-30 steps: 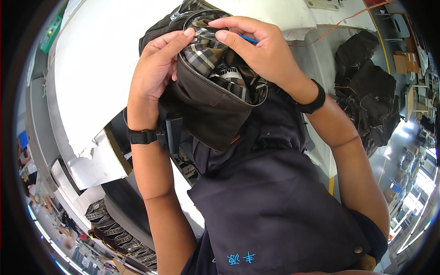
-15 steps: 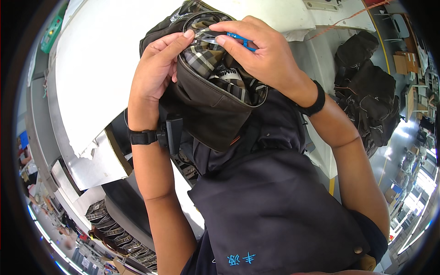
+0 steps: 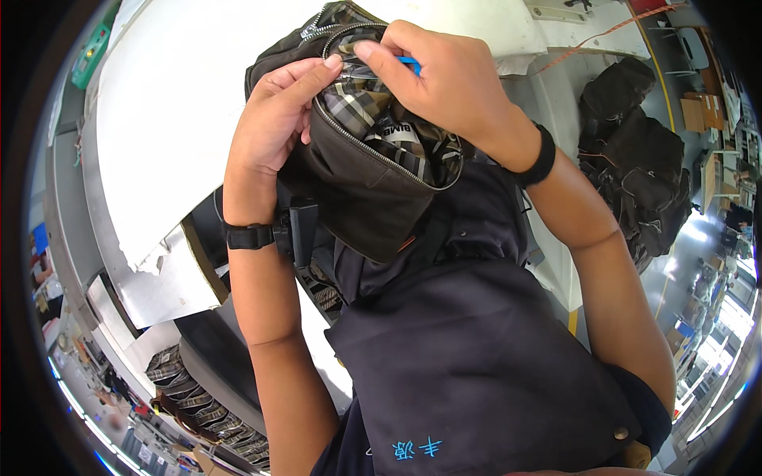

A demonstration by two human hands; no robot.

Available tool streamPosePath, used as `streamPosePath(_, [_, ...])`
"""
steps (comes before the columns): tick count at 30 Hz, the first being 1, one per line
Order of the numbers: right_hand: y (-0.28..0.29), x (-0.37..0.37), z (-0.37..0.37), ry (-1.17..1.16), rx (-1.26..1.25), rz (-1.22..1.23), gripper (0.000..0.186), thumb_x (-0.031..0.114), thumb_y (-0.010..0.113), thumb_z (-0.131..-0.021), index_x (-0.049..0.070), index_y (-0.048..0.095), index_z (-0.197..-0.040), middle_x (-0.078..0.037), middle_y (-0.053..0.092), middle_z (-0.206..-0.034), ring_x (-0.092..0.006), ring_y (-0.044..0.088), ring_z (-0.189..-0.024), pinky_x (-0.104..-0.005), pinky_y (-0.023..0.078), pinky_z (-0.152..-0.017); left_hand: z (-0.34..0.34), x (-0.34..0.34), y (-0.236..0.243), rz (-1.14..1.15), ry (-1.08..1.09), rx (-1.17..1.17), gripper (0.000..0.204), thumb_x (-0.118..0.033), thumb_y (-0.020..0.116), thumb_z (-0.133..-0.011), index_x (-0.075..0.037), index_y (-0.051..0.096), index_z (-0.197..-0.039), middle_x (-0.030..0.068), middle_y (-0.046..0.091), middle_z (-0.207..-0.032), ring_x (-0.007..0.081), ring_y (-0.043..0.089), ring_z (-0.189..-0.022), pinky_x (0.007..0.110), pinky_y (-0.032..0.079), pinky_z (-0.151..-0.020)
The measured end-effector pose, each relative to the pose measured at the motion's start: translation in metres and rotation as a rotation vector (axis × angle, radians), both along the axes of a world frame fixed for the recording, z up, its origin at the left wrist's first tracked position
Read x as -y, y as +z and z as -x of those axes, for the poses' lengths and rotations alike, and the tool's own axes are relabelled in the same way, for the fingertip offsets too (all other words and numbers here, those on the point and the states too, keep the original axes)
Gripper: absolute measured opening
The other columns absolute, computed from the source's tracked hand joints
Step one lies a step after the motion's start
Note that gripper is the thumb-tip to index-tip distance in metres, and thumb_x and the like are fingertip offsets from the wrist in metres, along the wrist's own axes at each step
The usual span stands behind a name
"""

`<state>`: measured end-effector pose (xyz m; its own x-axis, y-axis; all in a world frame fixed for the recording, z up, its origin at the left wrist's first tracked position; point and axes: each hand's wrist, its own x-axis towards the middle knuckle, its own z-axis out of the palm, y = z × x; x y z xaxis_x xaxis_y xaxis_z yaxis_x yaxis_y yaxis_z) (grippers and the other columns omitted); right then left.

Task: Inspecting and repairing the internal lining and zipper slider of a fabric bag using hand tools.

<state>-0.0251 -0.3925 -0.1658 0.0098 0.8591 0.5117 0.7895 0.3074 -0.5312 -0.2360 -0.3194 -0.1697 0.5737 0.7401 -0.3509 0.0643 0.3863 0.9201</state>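
A dark brown bag lies over the table's near edge and toward my lap, its zipped mouth gaping. Plaid lining in grey, black and tan shows inside, with a white label strip. My left hand pinches the lining by the zipper at the left of the opening. My right hand is closed around small blue-handled thread snips, with thumb and forefinger close to the left fingertips. The palm and fingers hide most of the snips; whether the right fingertips also grip a thread is too small to tell.
The white-topped table spreads left and beyond the bag. More dark bags are piled to the right. A row of plaid-lined pieces sits at lower left. A dark apron covers my lap. A green object is at far left.
My right hand has shifted a little up and left and rolled over, so the blades and most of the blue handle are now covered. My left hand keeps its pinch almost in place.
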Motion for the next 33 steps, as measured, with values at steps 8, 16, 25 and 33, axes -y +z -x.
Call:
streamPosePath(8, [-0.030, -0.024, -0.002, 0.064, -0.732, 0.303, 0.064, 0.051, 0.057, -0.103, -0.002, 0.064, -0.068, -0.011, 0.055, -0.052, -0.0184, 0.053, -0.049, -0.0362, 0.043, -0.052, -0.005, 0.001, 0.003, -0.032, 0.029, -0.011, 0.026, -0.030, 0.073, -0.098, -0.006, 0.077, -0.105, -0.0097, 0.062, -0.072, -0.0024, 0.045, -0.047, 0.017, 0.034, -0.040])
streamPosePath(16, [-0.028, -0.013, 0.008, -0.023, -0.493, 0.129, 0.058, 0.043, 0.058, -0.105, -0.001, 0.059, -0.067, -0.005, 0.048, -0.050, -0.0121, 0.050, -0.050, -0.0344, 0.039, -0.049, -0.006, 0.009, 0.001, -0.138, 0.017, -0.084, 0.026, -0.032, 0.073, -0.098, -0.007, 0.079, -0.102, -0.0097, 0.063, -0.073, -0.0028, 0.044, -0.049, 0.017, 0.032, -0.042])
streamPosePath(25, [0.025, -0.011, -0.017, 0.057, -1.156, 0.528, 0.066, 0.061, 0.047, -0.105, 0.002, 0.067, -0.084, 0.006, 0.040, -0.058, -0.0062, 0.034, -0.052, -0.0225, 0.028, -0.052, -0.005, 0.008, 0.000, -0.098, 0.026, -0.105, 0.027, -0.032, 0.072, -0.099, -0.006, 0.078, -0.101, -0.0091, 0.064, -0.073, -0.0020, 0.044, -0.048, 0.017, 0.033, -0.042])
streamPosePath(33, [0.015, 0.012, -0.007, 0.147, -0.684, 0.088, 0.029, 0.027, 0.067, -0.102, -0.001, 0.071, -0.103, -0.001, 0.068, -0.081, -0.0048, 0.054, -0.067, -0.0239, 0.043, -0.060, -0.006, 0.008, 0.002, -0.100, -0.006, -0.023, 0.028, -0.032, 0.071, -0.099, -0.005, 0.077, -0.100, -0.0079, 0.065, -0.074, -0.0018, 0.044, -0.046, 0.017, 0.033, -0.040])
